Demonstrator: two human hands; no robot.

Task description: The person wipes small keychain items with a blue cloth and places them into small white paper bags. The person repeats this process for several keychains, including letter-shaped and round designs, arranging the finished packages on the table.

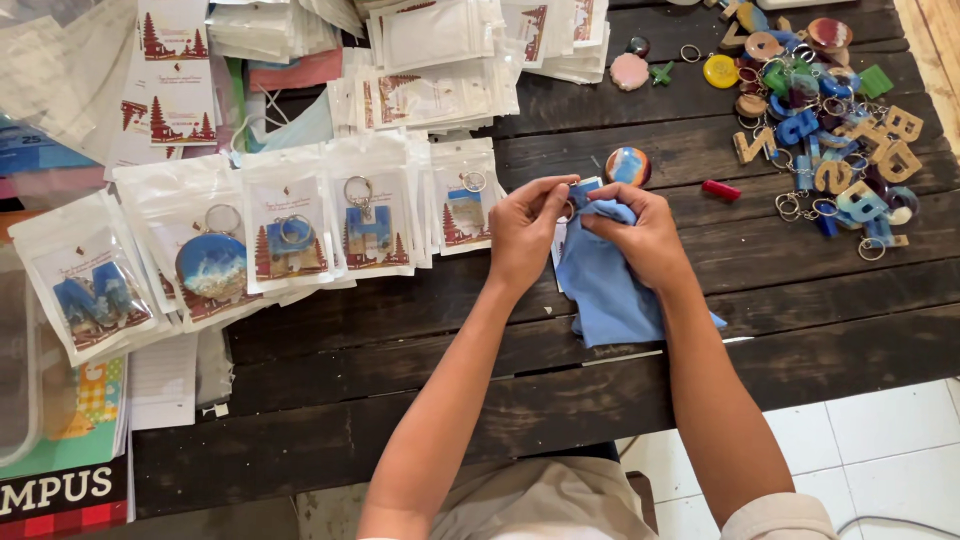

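Note:
My left hand (pixel 527 230) and my right hand (pixel 640 232) meet over the middle of a dark wooden table (pixel 420 330). Together they pinch a small blue keychain piece (pixel 583 189), mostly hidden by the fingers. My right hand also presses a light blue cloth (pixel 605 290) against it; the cloth hangs down onto the table. A round blue and orange keychain (pixel 628 166) lies just beyond my hands, and a small red cylinder (pixel 721 190) lies to its right.
Clear packets holding keychains (pixel 290 235) lie in overlapping rows at the left, with stacks of empty packets and cards (pixel 440 60) behind. A heap of loose letter-shaped keychains (pixel 835 120) fills the far right. Books (pixel 65 460) sit at the near left. White floor tiles (pixel 880 440) show bottom right.

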